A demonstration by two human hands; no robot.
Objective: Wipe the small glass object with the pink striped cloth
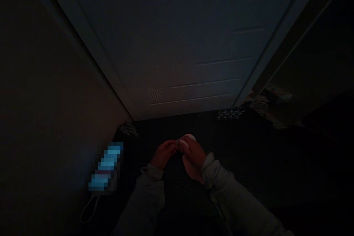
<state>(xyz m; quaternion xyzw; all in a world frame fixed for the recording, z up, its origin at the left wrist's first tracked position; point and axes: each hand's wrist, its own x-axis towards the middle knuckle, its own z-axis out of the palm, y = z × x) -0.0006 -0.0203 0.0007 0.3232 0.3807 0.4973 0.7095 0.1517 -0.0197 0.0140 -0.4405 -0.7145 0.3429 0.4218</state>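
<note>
Pink piece: a soft-looking, pale pink piece (191, 170), in both hands' reach over the middle of the dark worktop (177, 201); one end shows beyond the right fingers, the other droops to the near side.
Right hand: the right hand (195, 152) has its grip closed on the piece, thumb on top.
Left hand: the left hand (163, 155) has bent fingers, tips together at the piece's left edge; too dark to tell whether they pinch it.
Lit screen: a blurred-out blue screen (106, 167) at left, a pale cord loop (90, 209) on its near side.
Ring clusters: small shiny rings (128, 128) far left, more rings (231, 113) far right.
Heart panel: a pale panel (155, 44) with ridged hearts closes off the far side.
Right corner: a dim pile (260, 106) beside a box (279, 93).
</note>
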